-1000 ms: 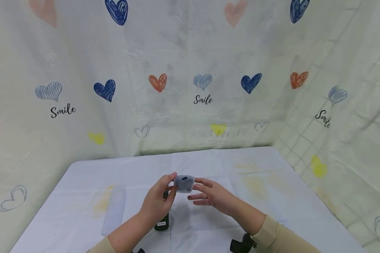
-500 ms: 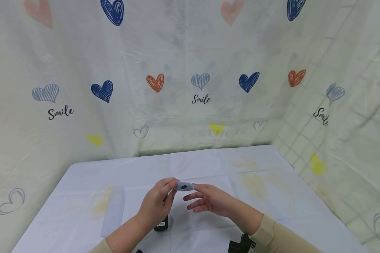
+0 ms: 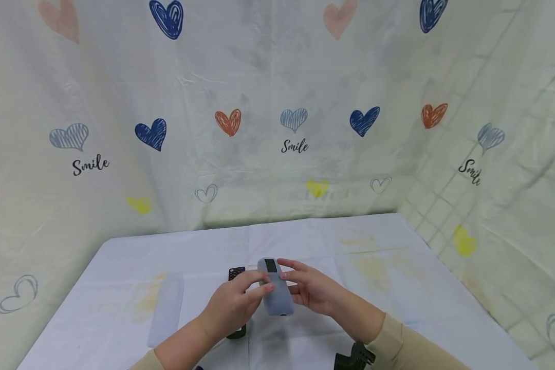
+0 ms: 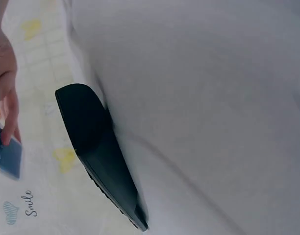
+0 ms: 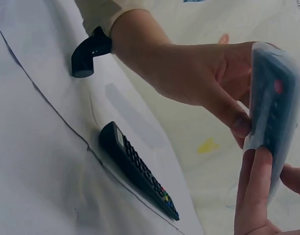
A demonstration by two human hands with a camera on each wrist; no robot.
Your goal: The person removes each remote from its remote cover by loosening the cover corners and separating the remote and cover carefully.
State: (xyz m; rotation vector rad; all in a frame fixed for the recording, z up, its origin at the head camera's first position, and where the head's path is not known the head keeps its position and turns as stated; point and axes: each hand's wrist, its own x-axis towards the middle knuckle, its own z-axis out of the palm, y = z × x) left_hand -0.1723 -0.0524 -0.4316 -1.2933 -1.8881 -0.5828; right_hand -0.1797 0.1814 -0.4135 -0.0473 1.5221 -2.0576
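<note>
Both hands hold a remote control [image 3: 279, 298] in a translucent pale-blue cover, raised above the table. In the head view its broad face shows a dark rectangular window at the far end; the right wrist view shows the covered remote [image 5: 275, 107] with a red button among its keys. My left hand [image 3: 233, 300] pinches its left side, thumb at the edge. At the right edge my right hand [image 3: 314, 289] grips it, some fingers hidden behind. A black remote control [image 5: 140, 171] lies on the table under the left hand, partly hidden in the head view.
A pale flat rectangular sheet [image 3: 166, 311] lies left on the white-covered table [image 3: 374, 303]. A black wrist camera mount [image 3: 353, 356] sits at the right sleeve. Behind the table hangs a heart-patterned curtain [image 3: 254, 169].
The covered remote has turned from end-on to showing its long broad face. My left hand has moved lower and rightward along it, uncovering the far end of the black remote.
</note>
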